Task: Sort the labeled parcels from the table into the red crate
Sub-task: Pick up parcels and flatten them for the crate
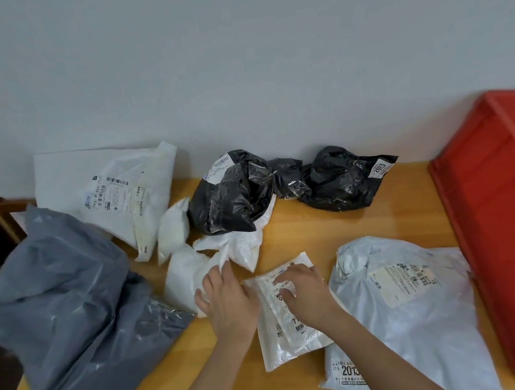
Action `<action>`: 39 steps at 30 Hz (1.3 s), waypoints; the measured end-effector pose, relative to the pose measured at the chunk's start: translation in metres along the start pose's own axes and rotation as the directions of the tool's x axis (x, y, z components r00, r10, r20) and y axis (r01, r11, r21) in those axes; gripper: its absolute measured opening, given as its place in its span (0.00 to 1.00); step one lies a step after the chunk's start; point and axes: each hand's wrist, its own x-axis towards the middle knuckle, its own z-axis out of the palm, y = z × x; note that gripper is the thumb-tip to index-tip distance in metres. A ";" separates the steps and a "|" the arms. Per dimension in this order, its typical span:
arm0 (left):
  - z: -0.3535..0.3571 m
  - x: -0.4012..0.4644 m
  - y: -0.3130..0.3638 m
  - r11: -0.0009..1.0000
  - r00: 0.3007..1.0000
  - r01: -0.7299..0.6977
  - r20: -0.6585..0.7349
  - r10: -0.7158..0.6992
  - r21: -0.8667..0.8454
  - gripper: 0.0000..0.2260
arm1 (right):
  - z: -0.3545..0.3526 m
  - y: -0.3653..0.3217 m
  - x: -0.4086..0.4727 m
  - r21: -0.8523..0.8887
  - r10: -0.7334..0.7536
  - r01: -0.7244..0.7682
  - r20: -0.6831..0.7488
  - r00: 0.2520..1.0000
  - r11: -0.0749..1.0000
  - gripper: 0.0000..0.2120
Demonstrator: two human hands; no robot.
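A small flat white parcel point(290, 333) with a printed label lies at the table's middle front. My right hand point(303, 294) rests on its upper part, fingers curled onto the label. My left hand point(228, 301) touches the parcel's left edge, its fingers also on a crumpled white bag point(188, 273). The red crate point(499, 203) stands at the table's right end. A large labeled white parcel point(412, 315) lies between the small parcel and the crate.
Two black labeled bags point(231, 194) point(343, 180) sit near the wall. A white labeled parcel point(108, 190) leans at the back left. A big grey bag point(72, 307) fills the left side. The wooden table point(331, 228) shows between them.
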 end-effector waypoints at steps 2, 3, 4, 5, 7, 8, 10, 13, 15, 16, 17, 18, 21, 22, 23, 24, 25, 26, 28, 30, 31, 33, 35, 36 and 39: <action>-0.002 -0.007 0.009 0.999 0.998 -0.043 -0.048 0.043 -0.009 0.22 | -0.001 0.002 0.002 0.053 -0.002 0.002 -0.007 1.000 0.999 0.13; -0.005 -0.009 0.014 0.998 0.996 -0.060 -0.067 0.059 -0.020 0.21 | -0.004 0.003 0.002 0.088 0.003 -0.002 -0.011 1.000 0.996 0.14; -0.008 -0.011 0.019 0.997 0.994 -0.071 -0.085 0.067 -0.042 0.20 | -0.006 0.003 0.001 0.122 0.016 -0.015 -0.009 1.000 0.992 0.14; -0.013 -0.013 0.024 0.995 0.993 -0.077 -0.096 0.070 -0.066 0.19 | -0.008 0.004 0.000 0.155 0.023 -0.021 -0.016 1.000 0.988 0.14; -0.023 -0.015 0.033 0.986 0.991 -0.096 -0.103 0.083 -0.134 0.19 | -0.012 0.005 -0.001 0.220 0.037 -0.030 -0.028 0.999 0.975 0.14; -0.028 -0.016 0.037 0.976 0.989 -0.118 -0.111 0.099 -0.183 0.19 | -0.014 0.005 -0.003 0.266 0.049 -0.039 -0.030 0.998 0.963 0.15; -0.035 -0.016 0.043 0.942 0.984 -0.155 -0.129 0.121 -0.298 0.18 | -0.020 0.003 -0.006 0.391 0.094 -0.081 -0.014 0.995 0.917 0.17; -0.045 -0.016 0.052 0.886 0.981 -0.174 -0.149 0.120 -0.429 0.17 | -0.025 0.005 -0.008 0.554 0.189 -0.155 -0.005 0.982 0.818 0.21; -0.053 -0.017 0.058 0.842 0.982 -0.174 -0.157 0.108 -0.511 0.17 | -0.027 0.010 -0.006 0.677 0.269 -0.226 0.043 0.962 0.701 0.24; -0.056 -0.018 0.060 0.814 0.982 -0.176 -0.156 0.106 -0.554 0.18 | -0.027 0.013 -0.005 0.733 0.303 -0.260 0.077 0.950 0.628 0.25; -0.058 -0.019 0.062 0.784 0.982 -0.181 -0.154 0.110 -0.593 0.19 | -0.028 0.016 -0.004 0.775 0.329 -0.284 0.104 0.939 0.565 0.25; -0.060 -0.020 0.064 0.756 0.982 -0.185 -0.152 0.114 -0.627 0.19 | -0.030 0.018 -0.004 0.798 0.348 -0.303 0.126 0.929 0.521 0.26; -0.064 -0.024 0.067 0.692 0.981 -0.194 -0.140 0.135 -0.696 0.20 | -0.033 0.022 -0.005 0.842 0.375 -0.337 0.177 0.910 0.420 0.27; -0.064 -0.026 0.068 0.670 0.980 -0.198 -0.138 0.142 -0.715 0.20 | -0.034 0.023 -0.006 0.853 0.384 -0.349 0.195 0.903 0.388 0.27; -0.064 -0.027 0.069 0.644 0.980 -0.197 -0.134 0.145 -0.739 0.21 | -0.034 0.024 -0.007 0.863 0.391 -0.357 0.208 0.897 0.359 0.27; -0.065 -0.028 0.070 0.616 0.982 -0.183 -0.120 0.143 -0.766 0.21 | -0.035 0.024 -0.007 0.872 0.390 -0.361 0.222 0.894 0.330 0.27; -0.067 -0.030 0.071 0.580 0.987 -0.152 -0.090 0.136 -0.800 0.21 | -0.035 0.025 -0.007 0.876 0.394 -0.371 0.238 0.888 0.308 0.26; -0.069 -0.030 0.073 0.537 0.990 -0.112 -0.048 0.131 -0.836 0.21 | -0.036 0.024 -0.007 0.883 0.399 -0.377 0.251 0.882 0.280 0.26; -0.075 -0.029 0.074 0.439 0.991 -0.020 0.042 0.131 -0.898 0.18 | -0.035 0.027 -0.004 0.904 0.403 -0.376 0.271 0.874 0.206 0.26; -0.081 -0.026 0.074 0.340 0.983 0.050 0.106 0.150 -0.939 0.17 | -0.034 0.032 -0.003 0.915 0.396 -0.382 0.305 0.866 0.129 0.29; -0.084 -0.023 0.073 0.281 0.977 0.099 0.147 0.155 -0.955 0.18 | -0.034 0.034 -0.001 0.924 0.376 -0.370 0.312 0.873 0.093 0.32; -0.085 -0.015 0.069 0.184 0.950 0.230 0.261 0.169 -0.956 0.19 | -0.041 0.038 -0.001 0.936 0.340 -0.348 0.310 0.888 0.056 0.32; -0.081 -0.006 0.061 0.212 0.923 0.309 0.346 0.169 -0.927 0.20 | -0.054 0.043 -0.004 0.945 0.373 -0.317 0.268 0.888 0.076 0.23; -0.076 -0.002 0.057 0.274 0.916 0.320 0.371 0.156 -0.907 0.21 | -0.059 0.046 -0.005 0.946 0.427 -0.296 0.217 0.878 0.129 0.20; -0.056 0.003 0.043 0.526 0.933 0.234 0.342 0.117 -0.818 0.23 | -0.063 0.057 -0.016 0.922 0.606 -0.240 0.007 0.795 0.304 0.13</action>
